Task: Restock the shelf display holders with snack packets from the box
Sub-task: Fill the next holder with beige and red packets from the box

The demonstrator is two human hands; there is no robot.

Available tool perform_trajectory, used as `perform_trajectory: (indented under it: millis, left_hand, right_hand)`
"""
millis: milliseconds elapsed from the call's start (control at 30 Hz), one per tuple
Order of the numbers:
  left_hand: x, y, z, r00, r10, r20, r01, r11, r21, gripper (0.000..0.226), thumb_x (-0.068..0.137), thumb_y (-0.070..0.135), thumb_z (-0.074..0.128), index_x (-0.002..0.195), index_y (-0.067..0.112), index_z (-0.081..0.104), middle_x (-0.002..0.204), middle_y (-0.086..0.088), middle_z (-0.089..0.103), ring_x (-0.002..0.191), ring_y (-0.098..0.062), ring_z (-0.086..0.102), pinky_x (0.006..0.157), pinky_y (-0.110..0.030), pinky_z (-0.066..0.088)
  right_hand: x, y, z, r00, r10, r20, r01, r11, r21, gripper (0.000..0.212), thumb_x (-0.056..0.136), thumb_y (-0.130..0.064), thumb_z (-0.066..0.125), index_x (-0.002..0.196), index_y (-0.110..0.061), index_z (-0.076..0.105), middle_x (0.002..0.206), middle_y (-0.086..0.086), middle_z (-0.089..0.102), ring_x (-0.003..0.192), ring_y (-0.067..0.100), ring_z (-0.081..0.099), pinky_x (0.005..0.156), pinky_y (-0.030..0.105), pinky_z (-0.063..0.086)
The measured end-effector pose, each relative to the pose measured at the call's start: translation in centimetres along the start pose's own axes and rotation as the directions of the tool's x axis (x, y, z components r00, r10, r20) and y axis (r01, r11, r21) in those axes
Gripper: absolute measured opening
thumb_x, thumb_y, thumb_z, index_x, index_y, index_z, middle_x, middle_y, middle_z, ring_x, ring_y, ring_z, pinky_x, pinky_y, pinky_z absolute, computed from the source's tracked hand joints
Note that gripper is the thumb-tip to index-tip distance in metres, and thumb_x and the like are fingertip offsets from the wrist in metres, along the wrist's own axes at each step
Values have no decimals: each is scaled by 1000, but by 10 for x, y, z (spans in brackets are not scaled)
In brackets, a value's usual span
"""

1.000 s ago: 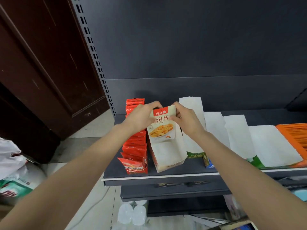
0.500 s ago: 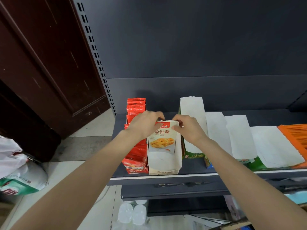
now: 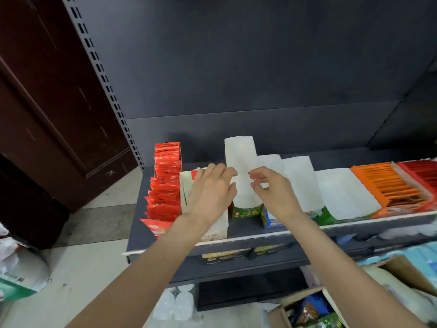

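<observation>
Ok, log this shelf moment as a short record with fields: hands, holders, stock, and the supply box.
left hand: open, fingers straight, resting over the leftmost white holder
right hand: fingers loosely curled, holding nothing
red packets: full row at the shelf's left end
empty white holders: several, standing side by side along the shelf
orange packets: row toward the right
cardboard box: on the floor, lower right, packets inside

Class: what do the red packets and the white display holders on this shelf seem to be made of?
Red packets: probably glossy plastic film, judging by thin, crinkled edges and faint shine.
White display holders: likely matte cardboard; flat, stiff panels with a dull surface and printed fronts.
</observation>
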State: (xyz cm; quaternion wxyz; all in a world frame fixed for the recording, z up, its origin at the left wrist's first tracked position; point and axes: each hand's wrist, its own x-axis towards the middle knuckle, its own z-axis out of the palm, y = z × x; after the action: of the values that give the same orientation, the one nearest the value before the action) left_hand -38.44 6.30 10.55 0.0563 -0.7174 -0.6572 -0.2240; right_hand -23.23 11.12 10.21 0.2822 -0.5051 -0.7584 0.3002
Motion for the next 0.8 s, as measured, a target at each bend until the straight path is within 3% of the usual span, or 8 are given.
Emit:
perform_trajectory:
  millis: [200, 333, 433, 533, 600, 667, 733, 800]
  left_hand:
    - [-35, 109, 42, 986, 167, 0, -167, 983, -74, 18, 77, 18, 53, 84, 15, 68, 74, -1, 64, 68, -21, 61, 59, -27, 48]
    - [-64, 183, 77, 963, 212, 166, -190, 972, -134, 21, 82, 14, 48, 91, 9, 67, 87, -7, 64, 84, -27, 61, 70, -33, 50]
    - [-83, 224, 96, 929, 105, 354, -50, 986, -161, 19, 92, 10, 46, 106, 6, 58, 107, -11, 58, 103, -30, 52, 82, -40, 45]
    - [-103, 254, 115, 829, 73, 554, 4, 991, -137, 27, 95, 11, 42, 120, 7, 50, 119, -11, 50, 111, -30, 49, 87, -39, 45]
    - [-116, 268, 129, 721, 60, 690, 4, 996, -90, 42, 94, 14, 45, 136, 10, 39, 135, -12, 44, 119, -31, 46, 94, -40, 43]
    - [-125, 275, 142, 647, 12, 762, 60, 996, -66, 51, 94, 15, 46, 143, 13, 31, 143, -10, 37, 125, -30, 43, 100, -42, 42]
    - [-131, 278, 149, 626, -31, 779, 134, 989, -69, 50, 95, 13, 44, 144, 13, 30, 144, -9, 37, 129, -28, 39, 103, -43, 39]
    - [-134, 278, 153, 623, -60, 780, 188, 979, -75, 48, 96, 11, 42, 143, 13, 31, 143, -9, 38, 129, -27, 39, 103, -43, 39]
  right_hand:
    - [-88, 74, -59, 997, 73, -18, -74, 995, -61, 26, 94, -9, 50, 118, -13, 58, 104, -3, 61, 91, 9, 57, 76, 12, 38]
    - [-150, 147, -92, 979, 206, 14, -198, 957, -211, 25, 94, -12, 52, 117, -12, 62, 109, 5, 66, 95, 20, 63, 81, 30, 50]
    - [-180, 198, -113, 937, 315, 149, -236, 888, -394, 27, 94, -18, 52, 117, -12, 63, 118, 9, 65, 105, 23, 60, 87, 36, 48]
    - [-205, 232, -128, 827, 379, 416, -181, 879, -442, 65, 88, -33, 62, 144, -15, 35, 153, 6, 27, 141, 22, 25, 110, 33, 30]
    - [-220, 246, -136, 764, 405, 501, -117, 852, -511, 82, 84, -40, 65, 149, -26, 17, 158, -3, 8, 146, 18, 5, 117, 39, 16]
    - [-233, 249, -142, 830, 354, 432, 40, 734, -678, 72, 88, -35, 61, 148, -29, 20, 154, -4, 19, 142, 19, 16, 116, 45, 13]
    - [-238, 247, -144, 896, 204, 396, 221, 567, -794, 50, 94, -23, 49, 142, -29, 34, 143, 0, 34, 133, 22, 30, 114, 44, 16]
    - [-241, 246, -143, 902, 123, 414, 292, 533, -794, 41, 96, -15, 42, 135, -26, 43, 136, 3, 39, 129, 23, 33, 109, 40, 24]
